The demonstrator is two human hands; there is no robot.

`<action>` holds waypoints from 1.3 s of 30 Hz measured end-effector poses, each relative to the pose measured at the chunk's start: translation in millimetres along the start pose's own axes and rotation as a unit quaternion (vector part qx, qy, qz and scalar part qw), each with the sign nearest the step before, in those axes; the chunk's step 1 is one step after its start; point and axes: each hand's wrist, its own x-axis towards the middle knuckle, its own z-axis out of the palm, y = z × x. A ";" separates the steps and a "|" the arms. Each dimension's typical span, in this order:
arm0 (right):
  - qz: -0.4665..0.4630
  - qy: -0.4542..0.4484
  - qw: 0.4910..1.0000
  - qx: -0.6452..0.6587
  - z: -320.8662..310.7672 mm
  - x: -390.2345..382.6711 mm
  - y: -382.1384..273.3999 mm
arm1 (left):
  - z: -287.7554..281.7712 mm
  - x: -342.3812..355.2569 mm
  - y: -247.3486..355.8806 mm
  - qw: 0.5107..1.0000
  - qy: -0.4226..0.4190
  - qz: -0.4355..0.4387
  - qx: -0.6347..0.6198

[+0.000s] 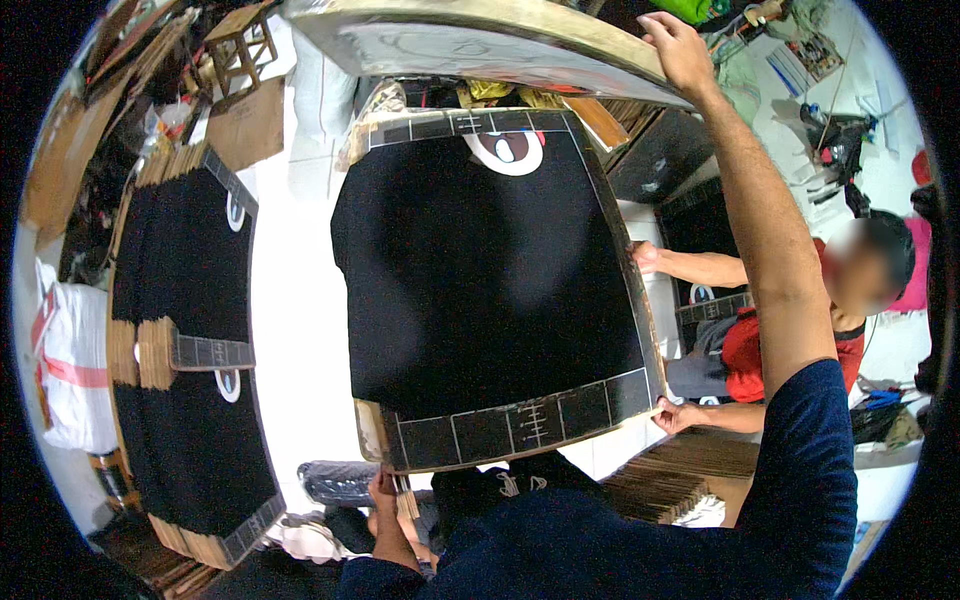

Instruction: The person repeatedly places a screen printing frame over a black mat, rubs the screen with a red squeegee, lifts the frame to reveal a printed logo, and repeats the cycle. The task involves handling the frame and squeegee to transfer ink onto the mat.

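Note:
A black fabric piece (470, 270) with a printed white, brown and red eye shape (507, 152) lies over a flat board (480, 440) whose dark ends carry white ruled lines. My left hand (382, 490) is at the board's near left corner, fingers up against its edge. Far right, my right hand (682, 60) grips the corner of a large wooden screen-printing frame (500, 30), tilted up beyond the board. A co-worker in red (745, 350) holds the board's right edge with a far hand (645, 256) and a near hand (676, 414).
To the left stand stacked boards (155, 355) topped with black fabric (180, 270) bearing similar eye prints. A white sack (80, 390) sits beyond them. More stacked boards (665, 480) are at the near right. A wooden stool (240, 45) stands far left; clutter lies far right.

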 end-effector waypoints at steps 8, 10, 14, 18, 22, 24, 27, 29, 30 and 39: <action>-0.034 -0.017 0.999 -0.003 0.5 14.6 7.8 | 31.2 -16.4 38.3 0.890 0.154 0.052 0.426; -0.062 -0.020 0.998 0.003 -0.1 18.6 12.6 | 37.0 -19.6 39.2 0.934 0.224 0.070 0.271; -0.074 -0.028 0.997 -0.006 0.0 23.9 16.2 | 37.1 -19.9 31.4 0.978 0.191 0.074 0.034; -0.050 -0.014 0.999 -0.008 0.7 21.1 11.5 | 25.3 -13.2 37.6 0.952 0.226 -0.015 0.206; -0.055 -0.018 0.998 0.014 1.2 22.1 12.9 | 5.4 10.4 110.3 0.866 0.350 0.039 0.355; -0.077 -0.024 0.997 0.009 2.9 28.8 18.8 | -21.3 30.5 177.7 0.781 0.381 0.159 0.469; -0.078 -0.027 0.997 0.008 8.6 43.7 29.4 | -68.5 50.0 293.2 0.700 0.419 0.158 0.557; -0.095 -0.016 0.995 -0.010 11.5 53.0 32.1 | -106.3 36.2 366.0 0.687 0.452 0.113 0.557; -0.113 -0.009 0.994 -0.007 13.0 55.9 30.5 | -126.6 10.3 396.8 0.662 0.455 0.118 0.583; -0.013 0.053 0.998 0.020 -24.5 28.8 -33.9 | -325.0 -377.7 631.6 0.700 0.539 0.112 0.455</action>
